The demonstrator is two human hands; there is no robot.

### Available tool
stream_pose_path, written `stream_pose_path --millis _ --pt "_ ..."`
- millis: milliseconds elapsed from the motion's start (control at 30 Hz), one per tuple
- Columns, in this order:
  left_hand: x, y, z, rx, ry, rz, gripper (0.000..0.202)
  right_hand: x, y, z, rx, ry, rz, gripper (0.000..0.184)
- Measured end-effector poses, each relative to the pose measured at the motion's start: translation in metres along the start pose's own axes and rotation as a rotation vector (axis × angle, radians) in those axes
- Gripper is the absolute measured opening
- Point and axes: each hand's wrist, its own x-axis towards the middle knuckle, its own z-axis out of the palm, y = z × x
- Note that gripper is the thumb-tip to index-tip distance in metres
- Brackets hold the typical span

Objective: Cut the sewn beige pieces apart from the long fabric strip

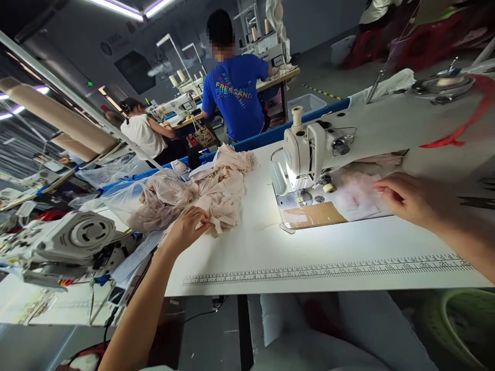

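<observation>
My left hand (190,228) reaches to a heap of pale beige fabric pieces (226,193) on the sewing table. Its fingers are pinched on the edge of one fabric piece. Closer to the right side, my right hand (406,198) hovers with curled fingers beside pale pink fabric (358,196) under the sewing machine's arm. Whether anything sits between those fingertips is hidden. The sewing machine (305,154) has its lamp lit over the needle plate, where no cloth lies under the needle.
A clear plastic bag (131,203) of fabric lies left of the heap. Another machine head (83,232) stands at the left. A printed ruler (309,273) runs along the table's front. Scissors (475,202) lie at the right. Two people sit sewing ahead.
</observation>
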Motion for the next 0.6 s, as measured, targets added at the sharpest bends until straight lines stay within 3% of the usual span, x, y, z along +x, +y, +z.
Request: stream_pose_path --millis 233,400,533,600 --pt "0.002 0.019 0.002 0.045 0.006 -0.009 0.019 0.007 -0.012 -0.017 0.073 0.026 -0.119 0.023" --pt "0.004 0.017 -0.007 -0.025 0.020 -0.061 0.021 0.013 -0.017 -0.022 0.095 0.195 -0.207 0.019" --pt "-0.004 0.012 -0.002 -0.042 0.053 -0.199 0.020 0.012 -0.017 -0.021 0.095 0.110 -0.173 0.020" --pt "-0.007 0.011 0.004 -0.033 0.078 -0.187 0.018 0.010 -0.017 -0.018 0.084 0.094 -0.164 0.020"
